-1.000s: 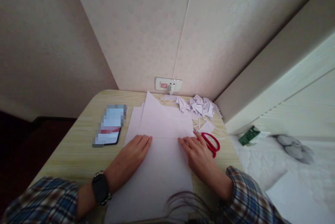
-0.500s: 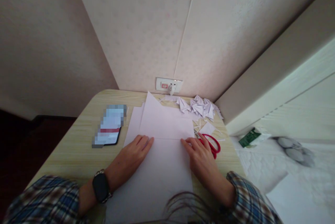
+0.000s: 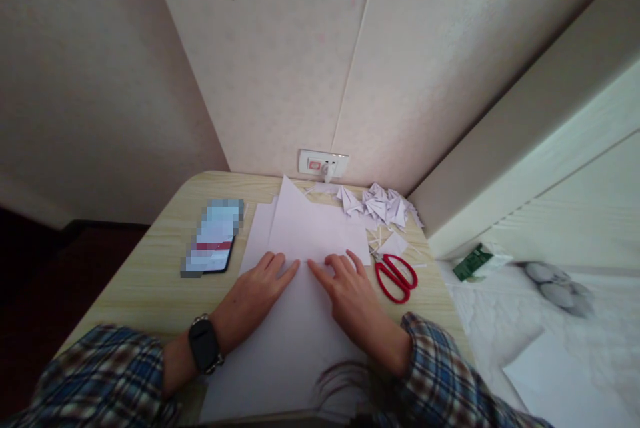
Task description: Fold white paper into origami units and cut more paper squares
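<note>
A white sheet of paper (image 3: 320, 231), one corner pointing up at its far end, rests over other white sheets (image 3: 295, 355). My left hand (image 3: 263, 285) lies palm down at the near edge of the upper sheet, fingers stretched out and pressing on it. Close by on the right, my right hand (image 3: 350, 288) touches the same edge with its fingers spread. The two nearest fingertips almost meet mid-edge. Neither hand grasps anything that shows; the undersides of both are hidden. Red-handled scissors (image 3: 397, 278) lie to the right of my right hand.
A phone (image 3: 213, 238) with a lit, blurred screen lies left on the wooden table (image 3: 150, 281). Folded paper pieces (image 3: 383, 205) are heaped at the back right, near paper scraps (image 3: 395, 243). A wall socket (image 3: 323, 165) holds a plug. A green-and-white packet (image 3: 475, 261) lies beyond the table.
My right hand has slid left along the paper's edge, toward my left hand, and the scissors are now uncovered. My left hand has barely shifted.
</note>
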Available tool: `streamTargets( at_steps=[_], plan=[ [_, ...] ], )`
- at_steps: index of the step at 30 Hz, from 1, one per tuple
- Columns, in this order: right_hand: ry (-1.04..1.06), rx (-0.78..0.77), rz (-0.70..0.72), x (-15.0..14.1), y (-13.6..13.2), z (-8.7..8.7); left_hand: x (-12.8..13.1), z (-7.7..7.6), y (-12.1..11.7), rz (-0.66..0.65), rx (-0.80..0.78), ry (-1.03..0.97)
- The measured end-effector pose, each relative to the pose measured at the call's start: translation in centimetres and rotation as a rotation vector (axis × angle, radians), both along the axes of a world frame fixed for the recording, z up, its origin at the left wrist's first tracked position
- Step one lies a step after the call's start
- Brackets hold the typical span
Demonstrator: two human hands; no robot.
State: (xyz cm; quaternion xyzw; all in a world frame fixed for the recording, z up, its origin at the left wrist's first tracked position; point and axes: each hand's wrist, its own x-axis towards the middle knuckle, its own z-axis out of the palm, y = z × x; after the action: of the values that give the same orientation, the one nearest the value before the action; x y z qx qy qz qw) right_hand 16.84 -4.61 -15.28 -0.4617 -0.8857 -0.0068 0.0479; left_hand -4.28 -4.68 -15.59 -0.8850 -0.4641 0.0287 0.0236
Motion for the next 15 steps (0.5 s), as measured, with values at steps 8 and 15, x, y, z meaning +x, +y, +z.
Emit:
streamTargets(
  at_steps=[8,15],
  plan=[
    [0.008,-0.054,-0.001,-1.8,0.0,-0.7,0.5,0.2,-0.1,0.026,-0.036,0.011],
    [0.027,-0.086,0.029,-1.2,0.3,-0.2,0.8,0.6,0.0,0.025,-0.066,0.014]
  ],
)
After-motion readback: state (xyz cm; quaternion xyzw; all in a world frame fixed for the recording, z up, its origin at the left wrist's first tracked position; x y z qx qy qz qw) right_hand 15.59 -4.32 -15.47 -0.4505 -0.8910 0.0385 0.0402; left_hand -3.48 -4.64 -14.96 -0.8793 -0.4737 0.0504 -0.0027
